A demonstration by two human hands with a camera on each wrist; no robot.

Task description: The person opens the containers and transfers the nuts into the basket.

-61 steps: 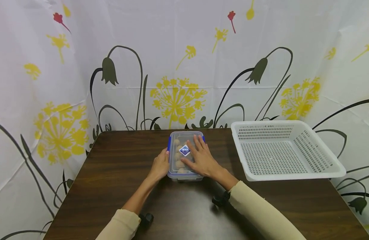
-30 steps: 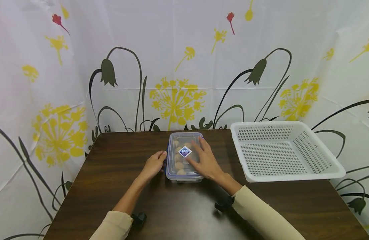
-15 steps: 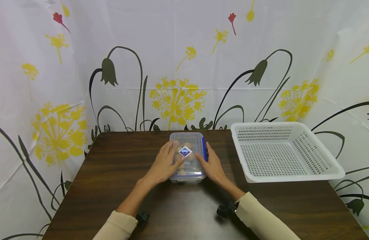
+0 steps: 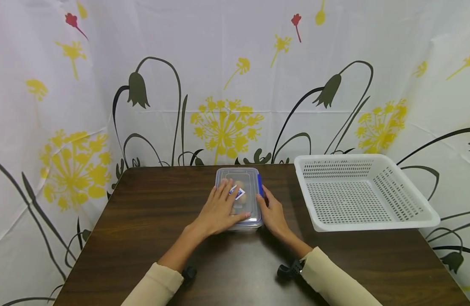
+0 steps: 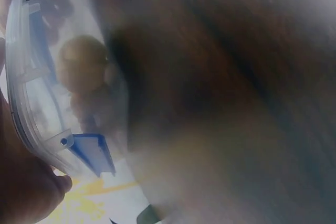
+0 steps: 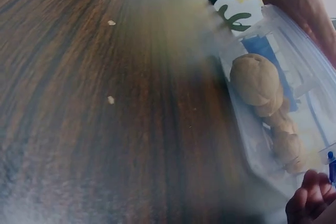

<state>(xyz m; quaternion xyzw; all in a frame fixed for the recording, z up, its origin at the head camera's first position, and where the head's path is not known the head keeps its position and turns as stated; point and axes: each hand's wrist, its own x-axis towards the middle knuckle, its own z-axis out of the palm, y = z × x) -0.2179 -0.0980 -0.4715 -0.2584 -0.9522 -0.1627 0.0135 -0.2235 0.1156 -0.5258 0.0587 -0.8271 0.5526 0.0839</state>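
A clear plastic food container (image 4: 250, 180) with a lid, blue rim seal and blue side latches lies on the dark wooden table (image 4: 154, 199). Through its wall, several round tan things (image 6: 255, 80) show in the right wrist view. My left hand (image 4: 217, 214) lies over the lid's left half, fingers spread, partly covering the blue-and-white label (image 4: 240, 193). My right hand (image 4: 274, 216) holds the container's right side, thumb at the lid edge, fingers down the side by a blue latch (image 4: 260, 183). A blue latch (image 5: 94, 153) juts out from the wall in the left wrist view.
A white perforated plastic basket (image 4: 347, 202) stands to the right of the container. Small pale crumbs (image 6: 111, 99) lie on the tabletop. Behind the table hangs a white curtain (image 4: 227, 51) with printed flowers. A black wrist camera (image 4: 290, 270) sits under the right wrist.
My left hand has gone from the container's left side onto the lid. My right hand has slid off the lid to the right side. The container stays nearly in place.
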